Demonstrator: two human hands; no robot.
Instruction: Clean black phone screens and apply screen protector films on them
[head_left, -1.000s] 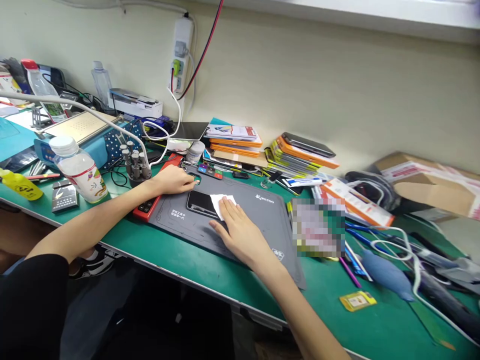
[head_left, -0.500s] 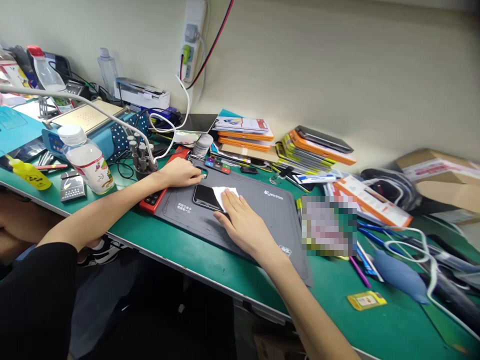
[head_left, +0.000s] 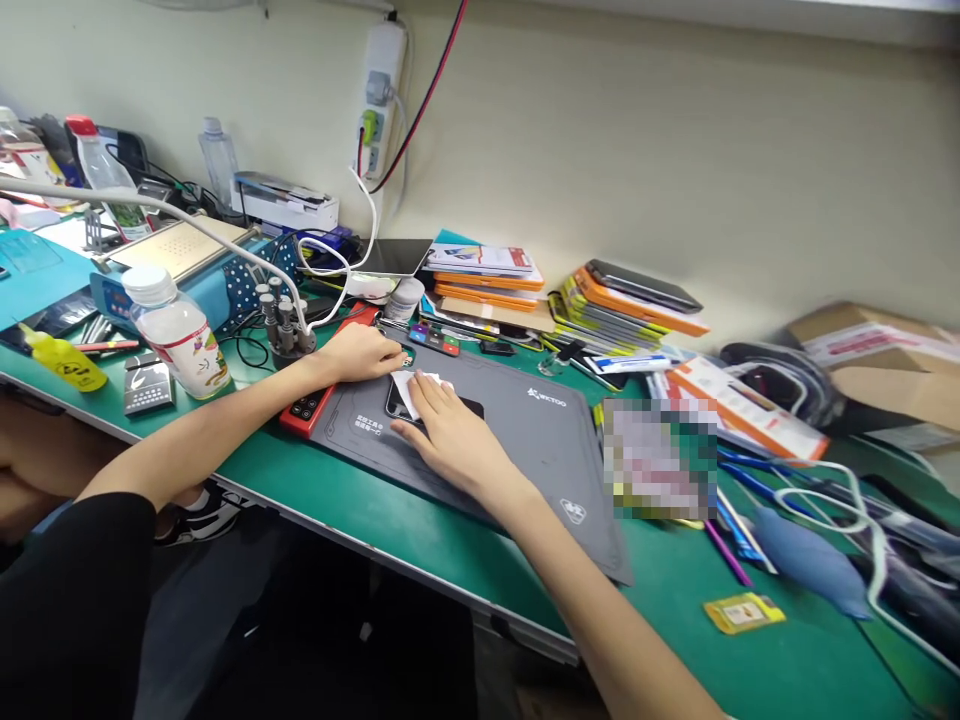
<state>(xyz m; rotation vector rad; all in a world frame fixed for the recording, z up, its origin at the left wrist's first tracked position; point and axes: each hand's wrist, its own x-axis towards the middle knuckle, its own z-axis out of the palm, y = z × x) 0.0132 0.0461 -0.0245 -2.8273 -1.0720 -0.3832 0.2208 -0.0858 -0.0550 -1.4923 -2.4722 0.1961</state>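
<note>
A black phone (head_left: 466, 407) lies on a grey work mat (head_left: 525, 440), mostly under my right hand. My right hand (head_left: 442, 430) presses a small white wipe (head_left: 409, 388) flat against the phone's left end, fingers stretched and together. My left hand (head_left: 367, 352) rests at the mat's far left corner, fingers curled down and touching the phone's end; whether it holds anything is hidden. A red device (head_left: 311, 402) lies along the mat's left edge, under my left wrist.
A water bottle (head_left: 176, 335), a yellow dropper bottle (head_left: 64, 362) and a holder of metal bits (head_left: 281, 325) stand at left. Stacks of orange-edged packets (head_left: 622, 305) line the wall. Cables, a blue blower (head_left: 814, 560) and cardboard boxes crowd the right.
My right hand has slid the white wipe leftward across the phone, from its right part to its left end. My left hand has stayed at the mat's corner.
</note>
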